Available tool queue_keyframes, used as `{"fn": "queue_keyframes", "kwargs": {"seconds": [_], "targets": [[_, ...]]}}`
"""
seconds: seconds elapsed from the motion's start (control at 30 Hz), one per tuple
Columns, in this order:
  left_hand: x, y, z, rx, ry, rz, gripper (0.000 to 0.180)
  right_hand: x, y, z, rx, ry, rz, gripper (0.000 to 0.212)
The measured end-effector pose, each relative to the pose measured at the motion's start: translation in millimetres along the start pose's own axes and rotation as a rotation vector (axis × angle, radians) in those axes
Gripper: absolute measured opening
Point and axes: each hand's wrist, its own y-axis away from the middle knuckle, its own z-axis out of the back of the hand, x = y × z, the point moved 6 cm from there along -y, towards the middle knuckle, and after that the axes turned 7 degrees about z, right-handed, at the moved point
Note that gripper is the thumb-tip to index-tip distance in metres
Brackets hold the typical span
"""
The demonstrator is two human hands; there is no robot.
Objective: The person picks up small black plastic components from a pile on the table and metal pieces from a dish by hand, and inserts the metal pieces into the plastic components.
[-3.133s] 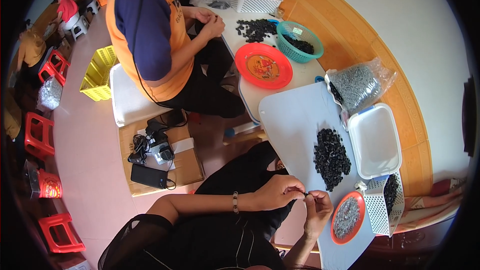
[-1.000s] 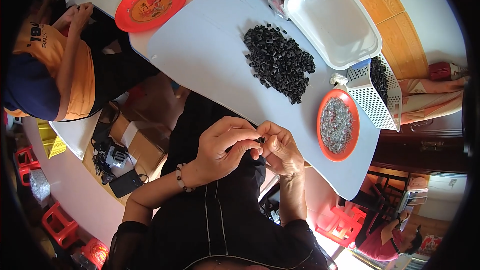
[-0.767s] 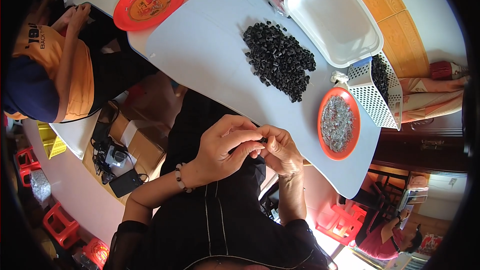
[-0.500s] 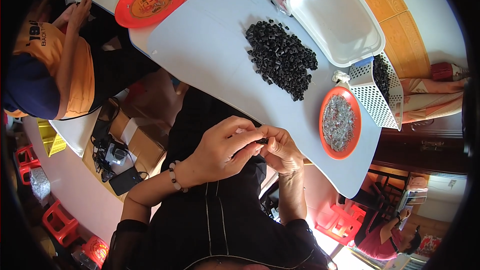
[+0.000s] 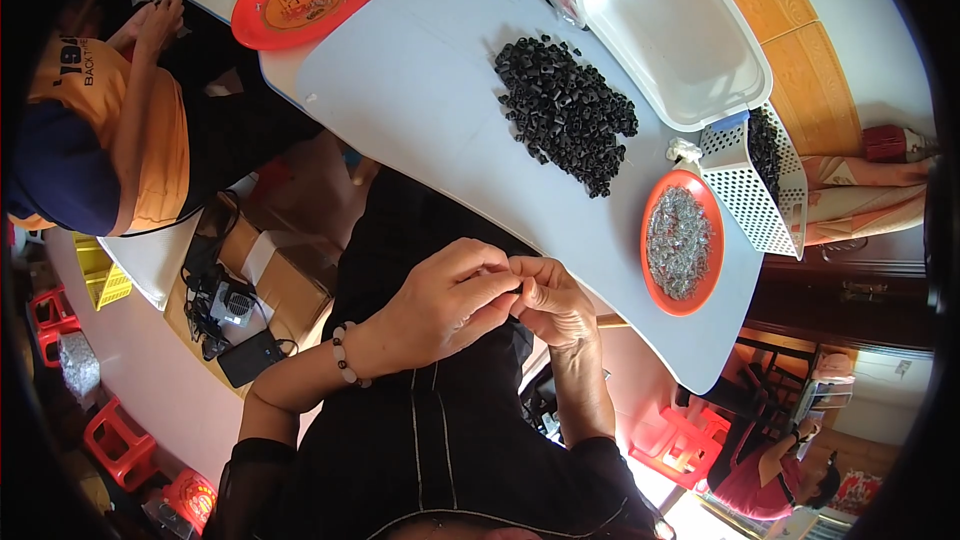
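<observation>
Close together in front of my body, at the table's near edge, both hands pinch one small black plastic piece (image 5: 518,289). My left hand (image 5: 450,298), with a beaded bracelet on its wrist, is closed with thumb and forefinger at the piece. Its fingertips meet those of my right hand (image 5: 558,306), closed on the same piece from the other side. Fingers cover most of it, so its exact kind cannot be made out. Beyond them lies a heap of small black plastic pieces (image 5: 565,115). To the right, an orange-red plate (image 5: 652,285) holds many small clear pieces.
The pale table (image 5: 400,90) carries an empty white tub (image 5: 680,40), a perforated white basket (image 5: 745,190) with black pieces, and a red plate (image 5: 255,25). A co-worker in an orange shirt (image 5: 160,130) sits at left. A cardboard box (image 5: 290,290) stands below.
Both hands stay joined at the black piece. The fingers have closed further over it, so less of it shows now. The view has shifted slightly.
</observation>
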Motion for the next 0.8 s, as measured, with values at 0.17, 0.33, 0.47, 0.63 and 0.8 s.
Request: {"fn": "queue_keyframes", "kwargs": {"seconds": [0.17,0.33,0.47,0.63,0.8], "targets": [[5,0,2,-0.021,-0.025,0.058,0.023,7,1,-14,0.004,-0.005,0.045,0.049],[6,-2,4,-0.062,-0.085,0.065,0.025,17,3,-10,-0.061,0.167,0.102,0.054],[6,-3,4,-0.072,-0.122,0.069,0.024,25,9,-6,-0.115,0.354,0.102,0.048],[3,-5,-2,-0.046,-0.142,0.068,0.022,42,16,-9,-0.234,0.638,0.263,0.04],[5,-8,-12,-0.037,-0.075,0.052,0.025,51,18,-13,-0.239,0.708,0.315,0.017]]}}
